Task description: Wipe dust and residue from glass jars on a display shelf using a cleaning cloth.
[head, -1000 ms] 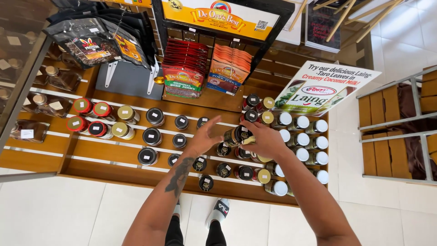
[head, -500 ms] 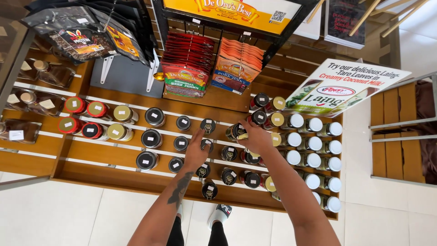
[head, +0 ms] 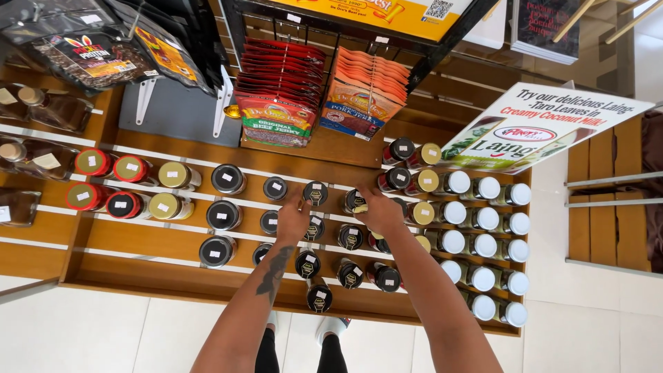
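Jars with black lids (head: 318, 194) fill the middle of a stepped wooden shelf (head: 159, 238), and both hands work among them. The steps rise away from the person, so each row shows its lid above the row in front; that is probably why every lid carries a small white sticker facing up.

Nearest the person, two jars (head: 319, 297) stand forward of the rest on the lowest step, above the person's shoes on the white floor (head: 103, 338). Further in, the left hand (head: 293, 220) reaches up the middle rows with fingers stretched toward the black-lidded jar; I cannot tell if they touch it. The right hand (head: 378, 211) curls around a jar (head: 355, 200) just beside it, fingers closed on its side, lifting or seating it in its row.

These jars are small and round, dark glass under black caps. To the right stand white-lidded jars (head: 487, 220) in tidy columns, with a few gold lids (head: 423, 182) between. To the left sit wider jars with red and gold lids (head: 128, 168). Beyond, red packets (head: 280, 97) and orange packets (head: 364, 93) hang on pegs, beside a slanted sign (head: 545, 128).
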